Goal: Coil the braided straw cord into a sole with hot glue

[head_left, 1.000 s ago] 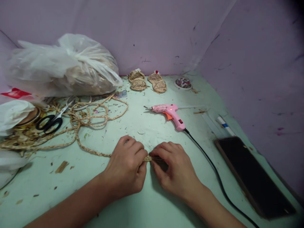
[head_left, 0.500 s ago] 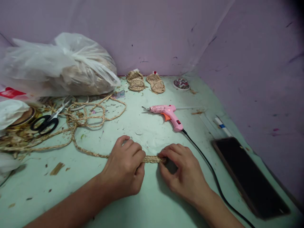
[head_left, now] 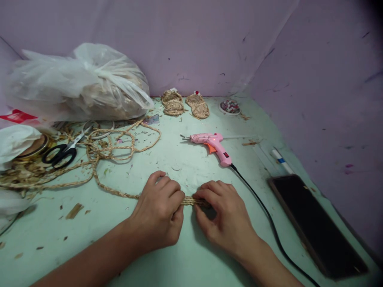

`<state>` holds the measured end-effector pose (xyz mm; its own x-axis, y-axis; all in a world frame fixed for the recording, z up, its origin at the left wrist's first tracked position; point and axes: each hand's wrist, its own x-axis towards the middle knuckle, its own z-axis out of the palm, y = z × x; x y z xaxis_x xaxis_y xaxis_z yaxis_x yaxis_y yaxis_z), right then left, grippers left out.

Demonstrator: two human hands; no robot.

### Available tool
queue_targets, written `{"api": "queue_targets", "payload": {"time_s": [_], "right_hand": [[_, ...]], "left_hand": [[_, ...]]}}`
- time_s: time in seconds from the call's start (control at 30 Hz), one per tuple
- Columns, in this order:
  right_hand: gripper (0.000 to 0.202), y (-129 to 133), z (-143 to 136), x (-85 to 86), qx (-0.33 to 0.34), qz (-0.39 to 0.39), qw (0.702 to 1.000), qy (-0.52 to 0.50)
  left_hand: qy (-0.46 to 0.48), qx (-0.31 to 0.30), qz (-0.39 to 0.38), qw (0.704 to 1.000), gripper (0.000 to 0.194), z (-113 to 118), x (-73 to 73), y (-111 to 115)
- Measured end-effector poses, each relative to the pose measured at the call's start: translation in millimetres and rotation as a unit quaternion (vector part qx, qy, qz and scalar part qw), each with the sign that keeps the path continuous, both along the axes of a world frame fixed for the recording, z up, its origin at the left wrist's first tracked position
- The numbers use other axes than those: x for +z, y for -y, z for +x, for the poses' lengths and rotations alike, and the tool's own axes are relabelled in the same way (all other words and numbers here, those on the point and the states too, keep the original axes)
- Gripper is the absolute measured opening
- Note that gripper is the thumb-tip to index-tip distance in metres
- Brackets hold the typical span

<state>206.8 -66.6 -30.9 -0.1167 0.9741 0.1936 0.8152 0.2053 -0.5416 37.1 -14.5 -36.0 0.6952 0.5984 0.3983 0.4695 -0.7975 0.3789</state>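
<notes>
The braided strip lies between the two hands, its one end closed inside the left hand, its other pinched by the right hand's fingers.

"What lies along the back of the bench?"
"Bag on the left, then sandals, dish rightmost."
"The glue gun?"
"Before the sandals, right of the coiled rope, left of the phone."
</notes>
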Motion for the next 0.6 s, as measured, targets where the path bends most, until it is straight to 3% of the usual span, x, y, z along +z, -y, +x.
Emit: {"api": "queue_targets", "payload": {"time_s": [0.4,0.5,0.6], "right_hand": [[0.02,-1.3,-13.7,4.5,0.02,-0.008,1.0,0.003],[0.015,-1.6,-18.6,-0.5,0.031,-0.003,0.999,-0.01],[0.014,0.2,-21.5,-2.5,0.039,0.007,0.999,-0.023]], "left_hand": [[-0.015,0.003,-0.019,1.0,0.012,-1.0,3.9,1.2],[-0.068,-0.014,-0.062,0.996,0.01,-10.4,15.6,-6.4],[-0.143,-0.049,-0.125,0.981,0.028,-29.4,36.3,-17.5]]}}
